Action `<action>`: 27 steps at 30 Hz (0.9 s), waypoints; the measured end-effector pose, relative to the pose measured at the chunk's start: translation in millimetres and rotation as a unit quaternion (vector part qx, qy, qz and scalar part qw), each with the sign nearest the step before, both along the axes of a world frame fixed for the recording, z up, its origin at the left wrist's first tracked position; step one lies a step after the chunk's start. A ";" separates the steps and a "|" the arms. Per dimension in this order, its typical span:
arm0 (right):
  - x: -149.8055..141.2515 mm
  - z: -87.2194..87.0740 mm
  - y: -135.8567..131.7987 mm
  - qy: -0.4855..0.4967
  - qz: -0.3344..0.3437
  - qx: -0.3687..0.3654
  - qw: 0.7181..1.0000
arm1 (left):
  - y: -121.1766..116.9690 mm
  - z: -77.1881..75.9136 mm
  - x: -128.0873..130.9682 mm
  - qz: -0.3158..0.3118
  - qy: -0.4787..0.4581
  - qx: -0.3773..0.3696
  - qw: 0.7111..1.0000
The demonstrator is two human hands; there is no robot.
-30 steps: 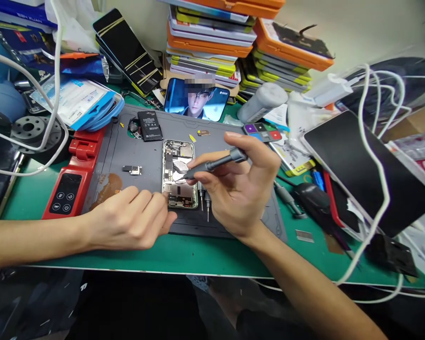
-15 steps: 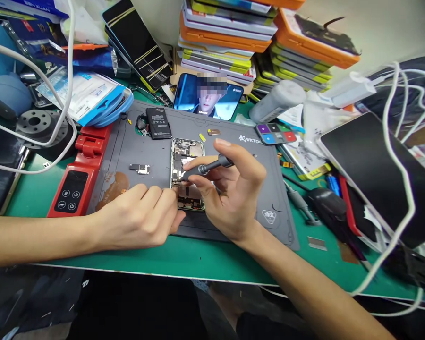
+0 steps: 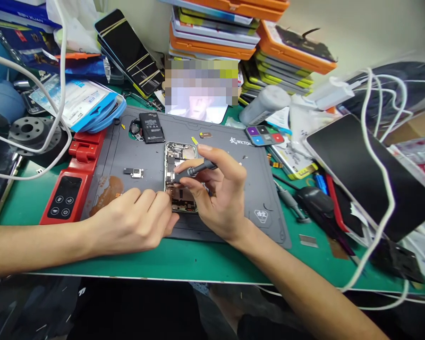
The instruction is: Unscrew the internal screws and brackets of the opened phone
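Note:
An opened smartphone (image 3: 189,154) with its inner boards bare lies on a grey work mat (image 3: 233,189). My right hand (image 3: 221,191) pinches a dark grey screwdriver (image 3: 200,168), tilted with its front end down over the phone's left middle; the bit itself is too small to make out. My left hand (image 3: 141,217) is closed, its curled fingers against the phone's lower left edge, fingertips hidden. Left of the phone lies a small metal-plated part (image 3: 136,173). A black battery (image 3: 151,127) rests above it on the mat.
Behind the mat stands a lit phone (image 3: 198,111) before stacked orange cases (image 3: 212,47). A red device (image 3: 61,198) flanks the mat on the left. To the right are a grey bottle (image 3: 265,105), a colored-square tray (image 3: 264,135), a second screwdriver (image 3: 293,200) and white cables (image 3: 378,174).
The whole view has shifted, so things appear farther left. Both hands and the screwdriver keep nearly the same place against the opened phone. The standing phone's picture is brighter.

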State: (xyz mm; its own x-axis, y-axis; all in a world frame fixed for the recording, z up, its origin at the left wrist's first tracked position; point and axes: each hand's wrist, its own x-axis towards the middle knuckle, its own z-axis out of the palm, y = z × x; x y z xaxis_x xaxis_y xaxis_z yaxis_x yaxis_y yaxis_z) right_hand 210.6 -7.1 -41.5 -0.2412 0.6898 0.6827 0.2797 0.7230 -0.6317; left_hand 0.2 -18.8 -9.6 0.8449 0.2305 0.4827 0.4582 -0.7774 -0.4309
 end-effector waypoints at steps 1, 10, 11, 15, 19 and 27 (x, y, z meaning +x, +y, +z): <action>0.0 -0.4 0.1 0.001 0.002 0.001 1.000 | -0.1 -0.2 -0.1 -0.001 0.001 -0.001 1.000; 2.6 0.2 0.6 -0.018 0.000 -0.011 1.000 | 0.7 0.0 0.1 -0.001 0.013 0.000 1.000; 2.8 0.2 0.6 -0.020 0.001 -0.014 1.000 | 0.7 -0.4 -0.1 0.000 0.013 0.000 1.000; 3.4 -0.8 0.7 -0.011 0.015 -0.022 1.000 | -0.1 -1.5 -1.0 0.003 0.008 -0.002 1.000; 3.6 -3.0 0.1 -0.005 0.015 -0.022 1.000 | -1.0 -1.3 -1.4 0.005 0.007 -0.003 1.000; 3.8 -4.7 -0.8 -0.003 0.015 -0.023 1.000 | 0.8 -0.3 0.2 -0.002 0.008 -0.006 1.000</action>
State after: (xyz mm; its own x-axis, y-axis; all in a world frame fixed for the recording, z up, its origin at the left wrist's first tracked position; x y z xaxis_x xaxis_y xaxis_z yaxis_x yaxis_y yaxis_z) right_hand 214.5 -7.8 -46.2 -0.2660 0.7126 0.6491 0.2632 0.7015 -0.6623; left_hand 0.4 -18.0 -9.9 0.8531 0.2338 0.4665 0.4490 -0.7845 -0.4278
